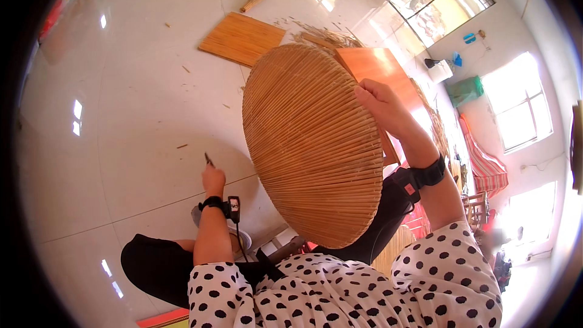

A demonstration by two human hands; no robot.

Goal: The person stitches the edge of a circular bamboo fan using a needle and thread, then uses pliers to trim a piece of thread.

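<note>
A large round mat of tan straw stalks (316, 146), laid side by side, stands tilted up in front of my lap. My right hand (385, 106) is closed on its upper right rim, with the thumb over the edge. To the left of the mat and apart from it, my left hand (213, 181) is closed around a small dark pointed tool (209, 159). The tool's tip points away from me; its exact kind is too small to tell. The mat hides what lies behind it.
A flat wooden board (240, 39) lies on the tiled floor beyond the mat. An orange wooden tabletop (379, 73) stands at the far right, near loose straw (328, 34). A bundle of stalks (254, 1) lies farther off. A striped cloth (484, 161) hangs by the right wall.
</note>
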